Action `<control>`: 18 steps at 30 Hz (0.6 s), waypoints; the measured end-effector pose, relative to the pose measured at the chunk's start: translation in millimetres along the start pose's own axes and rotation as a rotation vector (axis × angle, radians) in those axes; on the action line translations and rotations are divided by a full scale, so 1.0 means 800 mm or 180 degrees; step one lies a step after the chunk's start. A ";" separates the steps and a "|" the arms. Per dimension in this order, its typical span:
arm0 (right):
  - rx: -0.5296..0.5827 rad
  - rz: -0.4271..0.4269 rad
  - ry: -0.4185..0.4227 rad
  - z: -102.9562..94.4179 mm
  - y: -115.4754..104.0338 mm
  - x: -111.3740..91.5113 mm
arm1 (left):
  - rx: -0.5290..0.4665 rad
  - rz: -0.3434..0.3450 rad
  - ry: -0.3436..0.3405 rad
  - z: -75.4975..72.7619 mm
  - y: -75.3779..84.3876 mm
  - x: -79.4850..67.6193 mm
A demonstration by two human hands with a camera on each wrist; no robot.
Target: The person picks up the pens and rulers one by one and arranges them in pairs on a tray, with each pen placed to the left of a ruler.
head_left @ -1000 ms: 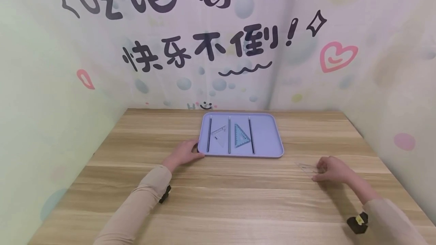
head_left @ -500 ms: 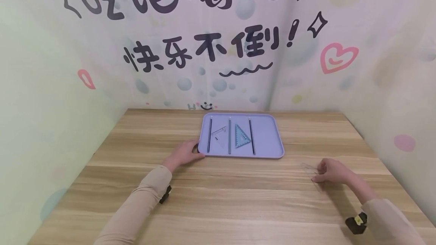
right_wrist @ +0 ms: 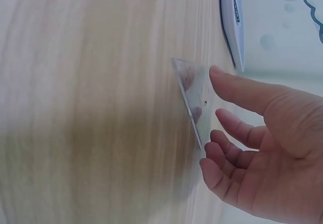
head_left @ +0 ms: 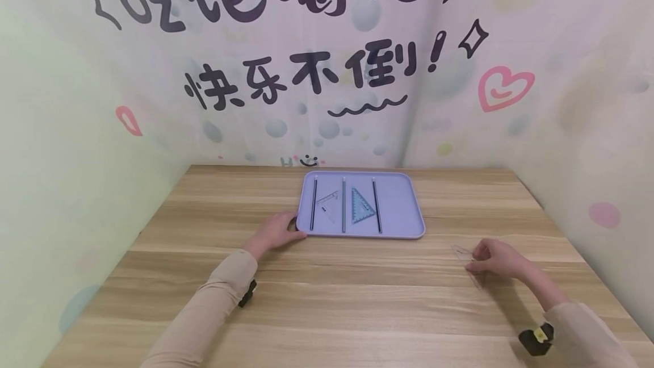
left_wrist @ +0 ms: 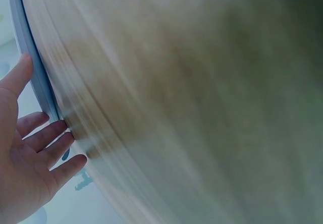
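My left hand [head_left: 276, 230] touches the front left corner of a lilac tray [head_left: 401, 203], thumb at its front edge. In the left wrist view the fingers are loosely spread beside the tray rim [left_wrist: 31, 52]. My right hand [head_left: 498, 258] holds a clear triangular set square [right_wrist: 191, 100] by its edges between thumb and fingers, low over the table right of the tray. Lying in the tray are a clear set square [head_left: 328, 206], a blue set square [head_left: 359, 209] and three slim pencil-like sticks, the middle one [head_left: 344, 206] between the two set squares.
The wood-grain table [head_left: 357, 300] reaches back to a printed curtain [head_left: 317, 129] with dark lettering. Pale walls stand at both sides. In the tray, the bare section is right of the rightmost stick [head_left: 377, 206].
The clear set square in my right hand has turned, its free corner shifting slightly right. My right hand has barely moved. My left hand stays at the tray corner.
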State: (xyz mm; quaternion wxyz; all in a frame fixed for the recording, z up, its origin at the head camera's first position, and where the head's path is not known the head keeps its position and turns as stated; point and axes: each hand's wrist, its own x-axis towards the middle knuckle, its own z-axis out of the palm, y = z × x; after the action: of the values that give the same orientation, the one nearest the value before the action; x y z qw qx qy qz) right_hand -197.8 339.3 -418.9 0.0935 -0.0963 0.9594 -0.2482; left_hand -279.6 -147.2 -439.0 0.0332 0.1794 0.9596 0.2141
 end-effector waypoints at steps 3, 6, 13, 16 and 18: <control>-0.0050 0.0003 0.0066 0.000 -0.002 -0.001 | 0.0001 0.0007 0.0009 0.000 0.000 0.000; -0.0146 -0.0058 0.0183 0.004 -0.002 -0.001 | 0.0002 -0.0005 0.0008 0.001 0.000 0.000; -0.0424 -0.0260 0.0526 0.016 -0.005 -0.007 | -0.0030 -0.0006 0.0001 0.000 0.001 0.000; -0.0504 -0.0274 0.0613 0.021 -0.009 -0.011 | -0.0011 -0.0007 -0.0003 0.000 0.001 0.000; -0.0530 -0.0253 0.0640 0.024 -0.012 -0.013 | -0.0011 -0.0015 -0.0011 0.000 0.002 0.000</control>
State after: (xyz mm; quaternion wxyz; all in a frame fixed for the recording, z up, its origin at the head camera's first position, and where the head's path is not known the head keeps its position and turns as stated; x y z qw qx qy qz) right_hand -181.7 324.6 -429.3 -0.0213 -0.1163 0.9766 -0.1797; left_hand -279.1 -146.0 -438.0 0.0358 0.1774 0.9596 0.2153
